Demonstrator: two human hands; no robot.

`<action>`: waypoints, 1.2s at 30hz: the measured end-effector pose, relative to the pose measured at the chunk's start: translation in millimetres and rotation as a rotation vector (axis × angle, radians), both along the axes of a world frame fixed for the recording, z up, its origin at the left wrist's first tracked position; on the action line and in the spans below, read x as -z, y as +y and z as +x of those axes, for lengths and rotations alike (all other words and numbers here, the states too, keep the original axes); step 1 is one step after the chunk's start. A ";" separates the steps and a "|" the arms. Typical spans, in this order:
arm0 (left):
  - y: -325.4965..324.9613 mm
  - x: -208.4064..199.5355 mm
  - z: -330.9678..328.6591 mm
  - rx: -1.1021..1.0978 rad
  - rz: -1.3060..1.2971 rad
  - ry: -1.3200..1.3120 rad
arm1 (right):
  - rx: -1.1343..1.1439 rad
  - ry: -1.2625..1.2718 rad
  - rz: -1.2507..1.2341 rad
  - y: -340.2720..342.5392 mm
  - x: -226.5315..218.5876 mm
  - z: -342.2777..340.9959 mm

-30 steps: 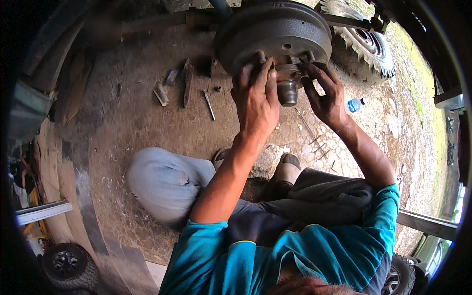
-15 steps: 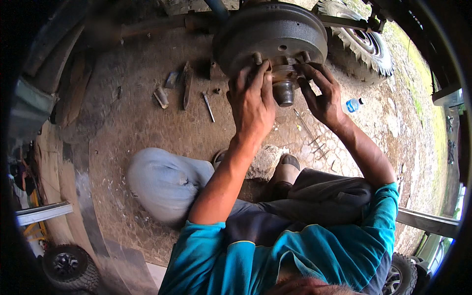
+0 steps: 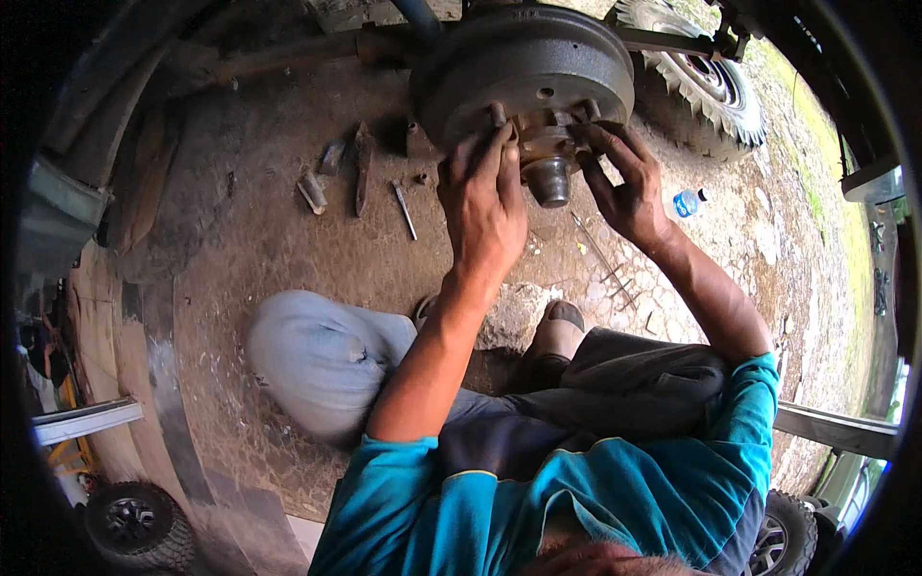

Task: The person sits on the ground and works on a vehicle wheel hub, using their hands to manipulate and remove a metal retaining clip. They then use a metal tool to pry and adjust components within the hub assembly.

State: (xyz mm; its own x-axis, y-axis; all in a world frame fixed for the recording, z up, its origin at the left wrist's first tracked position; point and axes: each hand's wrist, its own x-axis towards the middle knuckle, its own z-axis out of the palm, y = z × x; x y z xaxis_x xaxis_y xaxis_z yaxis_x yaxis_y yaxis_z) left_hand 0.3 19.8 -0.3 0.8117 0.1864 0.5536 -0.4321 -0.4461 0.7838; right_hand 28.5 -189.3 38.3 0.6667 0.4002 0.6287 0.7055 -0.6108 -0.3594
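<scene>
A round grey brake drum (image 3: 523,72) on an axle fills the top middle, with a hub and a dark grease cap (image 3: 549,180) jutting out from its centre. My left hand (image 3: 483,206) presses flat on the hub's left side, fingers up against the studs. On the hub's right side rests my right hand (image 3: 624,182), its fingertips touching the flange. I sit on the ground in a teal shirt, with one knee (image 3: 317,360) bent to the left.
Several metal tools (image 3: 360,178) and small parts lie on the dirt left of the drum. A tractor tyre (image 3: 706,82) stands behind it. A small blue-capped bottle (image 3: 687,203) lies to the right. Thin rods (image 3: 600,254) rest under my right hand. Small wheels sit at the lower corners.
Both hands have shifted only slightly on the hub; my right fingers have slid a little higher onto the flange. The drum has stayed in place.
</scene>
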 end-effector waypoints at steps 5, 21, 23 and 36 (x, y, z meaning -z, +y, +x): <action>-3.9 0.8 -6.8 0.002 0.006 -0.002 | 0.007 -0.001 0.014 -0.8 1.2 -0.4; 0.0 12.9 -6.2 -0.031 0.041 -0.035 | 0.017 -0.011 -0.013 -0.8 3.3 -1.4; 1.9 2.2 2.2 0.024 -0.048 0.007 | 0.024 0.019 0.018 -1.1 5.4 -1.6; -2.3 7.5 5.4 -0.001 0.008 -0.020 | 0.015 0.012 0.011 -0.2 2.4 -1.3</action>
